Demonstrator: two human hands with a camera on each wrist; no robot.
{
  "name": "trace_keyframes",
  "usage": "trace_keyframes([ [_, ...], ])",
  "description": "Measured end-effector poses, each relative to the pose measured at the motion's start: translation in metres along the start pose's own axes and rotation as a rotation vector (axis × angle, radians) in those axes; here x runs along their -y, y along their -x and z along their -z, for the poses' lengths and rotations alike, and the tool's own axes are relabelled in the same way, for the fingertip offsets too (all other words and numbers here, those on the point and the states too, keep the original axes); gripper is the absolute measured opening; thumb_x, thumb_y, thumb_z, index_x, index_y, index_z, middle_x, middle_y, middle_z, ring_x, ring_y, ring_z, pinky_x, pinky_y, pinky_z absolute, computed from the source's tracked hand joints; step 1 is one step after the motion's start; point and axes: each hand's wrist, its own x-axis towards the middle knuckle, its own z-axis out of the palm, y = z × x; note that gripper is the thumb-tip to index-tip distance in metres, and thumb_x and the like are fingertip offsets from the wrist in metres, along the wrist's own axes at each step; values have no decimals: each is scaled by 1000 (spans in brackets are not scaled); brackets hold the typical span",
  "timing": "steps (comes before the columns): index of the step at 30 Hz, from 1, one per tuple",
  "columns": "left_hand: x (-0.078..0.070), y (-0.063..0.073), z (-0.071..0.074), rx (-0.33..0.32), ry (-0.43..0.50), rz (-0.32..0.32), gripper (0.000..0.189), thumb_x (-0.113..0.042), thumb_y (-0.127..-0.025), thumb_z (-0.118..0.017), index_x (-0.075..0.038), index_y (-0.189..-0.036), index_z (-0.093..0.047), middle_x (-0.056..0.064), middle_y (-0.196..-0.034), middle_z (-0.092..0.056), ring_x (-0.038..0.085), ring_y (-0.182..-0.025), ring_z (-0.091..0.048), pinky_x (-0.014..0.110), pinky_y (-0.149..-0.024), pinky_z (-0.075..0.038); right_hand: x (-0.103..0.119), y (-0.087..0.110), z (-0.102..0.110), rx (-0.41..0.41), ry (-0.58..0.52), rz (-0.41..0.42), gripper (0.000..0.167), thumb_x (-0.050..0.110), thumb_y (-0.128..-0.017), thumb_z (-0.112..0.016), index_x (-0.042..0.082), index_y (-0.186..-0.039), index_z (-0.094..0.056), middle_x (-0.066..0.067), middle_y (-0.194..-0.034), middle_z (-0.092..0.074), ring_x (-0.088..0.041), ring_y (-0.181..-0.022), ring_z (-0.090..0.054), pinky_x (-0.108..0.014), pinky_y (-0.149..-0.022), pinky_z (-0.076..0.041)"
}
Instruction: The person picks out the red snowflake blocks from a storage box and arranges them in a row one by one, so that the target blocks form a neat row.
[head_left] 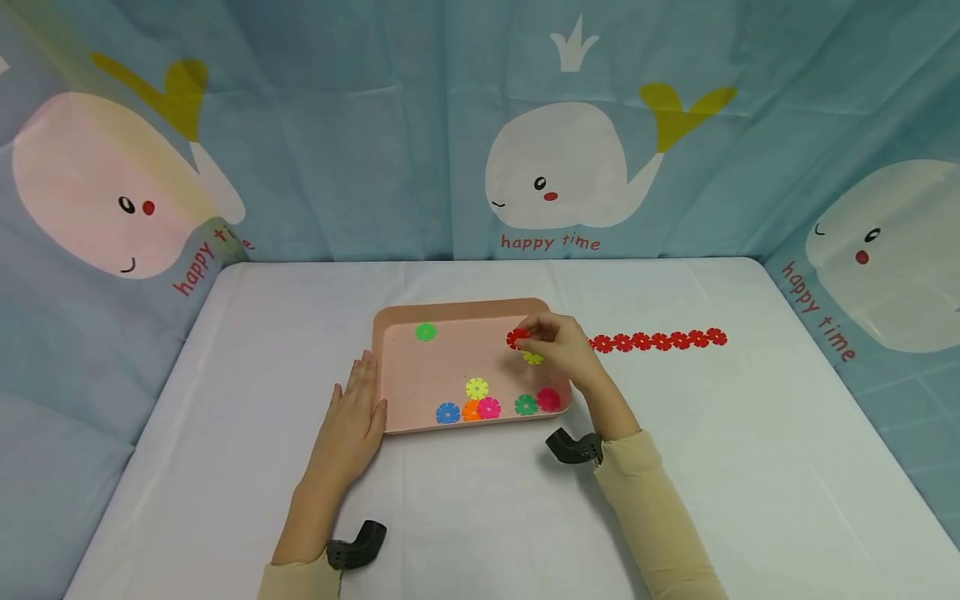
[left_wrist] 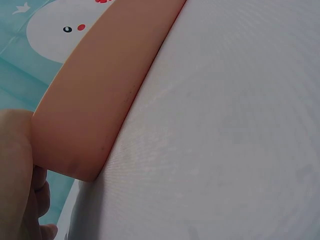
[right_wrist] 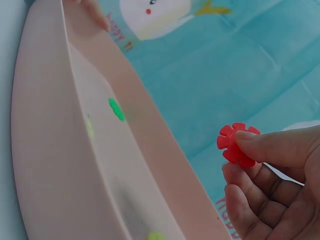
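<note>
Between thumb and fingertips my right hand [head_left: 562, 346] pinches a red notched plastic disc [right_wrist: 239, 145], shaped like a snowflake. It is held above the right part of a shallow pink tray [head_left: 420, 375]. Straight-fingered, my left hand [head_left: 348, 433] rests along the tray's left edge; the left wrist view has the tray's outer wall [left_wrist: 105, 85] beside that hand. Inside the tray are a light green disc [head_left: 426, 332], a yellow disc [head_left: 477, 388], a blue disc [head_left: 447, 413], an orange disc [head_left: 470, 410] partly under a pink disc [head_left: 489, 407], and a dark green disc [head_left: 527, 405].
A row of several red discs [head_left: 661, 341] stretches across the white tablecloth [head_left: 750, 433], right of the tray. One more yellow disc [head_left: 533, 358] lies below the right hand, and a deep pink disc [head_left: 548, 400] sits in the tray's near right corner. Behind hangs a blue whale-print curtain [head_left: 352, 167].
</note>
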Motion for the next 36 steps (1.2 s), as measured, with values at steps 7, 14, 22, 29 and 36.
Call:
trace_keyframes([
  [7,-1,0,0,-8,-2,1,58,-15,-98,-42,7,-146,-20,19,-154,-19,34,-141,-17,62,-106,-17,-6,3,11,1,-45,0,17,5,-85,-69,-4,-99,-65,-15,-93,-66,-33,-82,-60,-40,-74,-53],
  [14,-1,0,0,-15,1,3,58,-15,-97,-43,7,-146,-21,19,-153,-19,34,-141,-18,63,-106,-17,-8,2,16,-15,-42,18,16,6,-86,-68,-3,-99,-66,-13,-94,-67,-21,-79,-60,-36,-74,-53],
  [22,0,0,0,-13,1,-1,59,-15,-97,-43,6,-147,-20,18,-154,-19,34,-141,-18,63,-106,-18,-14,4,30,-46,-30,9,19,9,-87,-67,-2,-103,-65,-14,-96,-68,-37,-83,-59,-33,-62,-50],
  [29,0,-1,0,-8,5,1,59,-15,-97,-42,7,-147,-19,19,-154,-18,34,-141,-18,63,-106,-17,-22,9,48,-107,3,-25,21,12,-88,-67,-1,-103,-65,-15,-95,-65,-26,-81,-59,-35,-69,-52],
  [36,0,-1,0,-4,0,5,59,-15,-97,-43,7,-146,-20,19,-154,-18,34,-141,-18,62,-106,-17,-30,18,68,-168,8,-55,21,9,-88,-66,-5,-104,-65,-10,-92,-64,-12,-77,-56,-28,-69,-50],
])
